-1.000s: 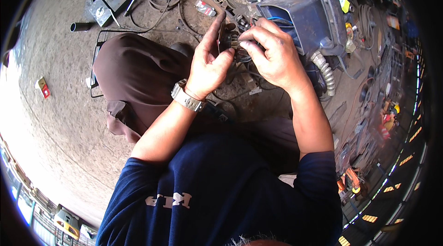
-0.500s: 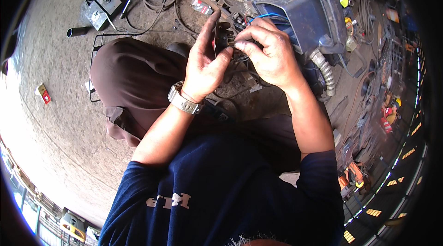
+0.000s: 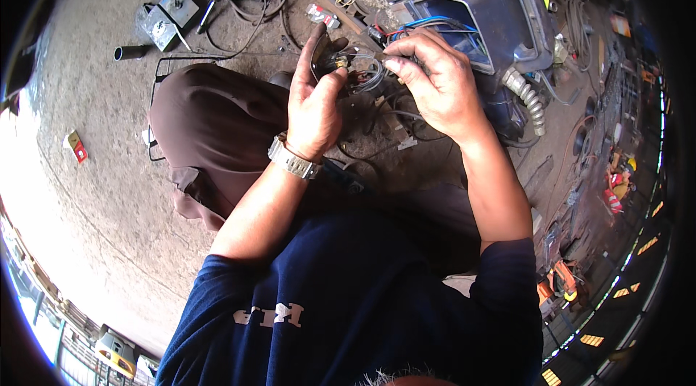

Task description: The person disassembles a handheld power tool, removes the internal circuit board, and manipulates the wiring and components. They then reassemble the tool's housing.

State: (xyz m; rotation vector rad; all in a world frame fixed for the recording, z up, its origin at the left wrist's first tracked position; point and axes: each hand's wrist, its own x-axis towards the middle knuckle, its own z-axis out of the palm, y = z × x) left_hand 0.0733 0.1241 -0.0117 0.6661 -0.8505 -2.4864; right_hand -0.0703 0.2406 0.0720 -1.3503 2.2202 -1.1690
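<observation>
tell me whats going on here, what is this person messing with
A person sitting on a concrete floor works on wiring. The left hand grips a small dark part with wires running from it, while the right hand pinches thin wires beside it. A dark blue machine housing sits just ahead, with metal parts and cables lying around.
</observation>
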